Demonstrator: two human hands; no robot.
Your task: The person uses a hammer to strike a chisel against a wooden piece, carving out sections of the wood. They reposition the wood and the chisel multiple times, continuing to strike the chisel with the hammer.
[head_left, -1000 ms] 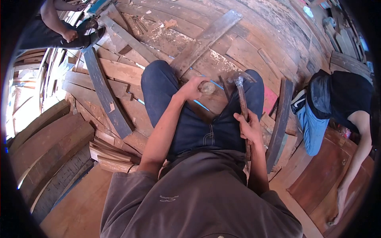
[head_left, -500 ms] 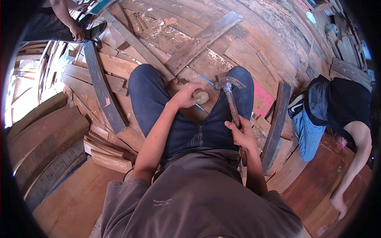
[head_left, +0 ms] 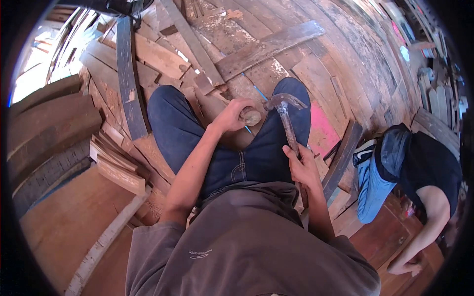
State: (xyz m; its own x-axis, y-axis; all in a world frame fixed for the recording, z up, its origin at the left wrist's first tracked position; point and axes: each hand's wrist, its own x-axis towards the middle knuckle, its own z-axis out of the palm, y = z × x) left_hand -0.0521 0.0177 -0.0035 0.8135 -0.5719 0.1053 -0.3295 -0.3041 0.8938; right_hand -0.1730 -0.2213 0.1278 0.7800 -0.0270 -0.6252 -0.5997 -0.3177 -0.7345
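Observation:
My left hand (head_left: pixel 232 116) is closed around a round wooden handle (head_left: pixel 253 117), its worn, pale end facing up. The lower part of that handle is hidden behind my fingers and I cannot make out what it joins. My right hand (head_left: pixel 303 170) grips a claw hammer (head_left: pixel 289 126) by its shaft, above my right thigh. The hammer's rusty head lies to the right of the wooden handle, apart from it. Between my knees is a flat piece of brown wood (head_left: pixel 205 106), partly covered by my left hand.
A long dark plank (head_left: pixel 130 84) lies left of my knee, beside stacked curved boards (head_left: pixel 118 172). Another plank (head_left: pixel 269 49) crosses the floor ahead. At right, a co-worker (head_left: pixel 419 167) bends over reddish wood panels (head_left: pixel 385 227). A pink sheet (head_left: pixel 323 129) lies near my right knee.
The view has shifted, and the person at top left is mostly out of frame. The co-worker's hand at right has moved. My hands keep their grips, with little movement.

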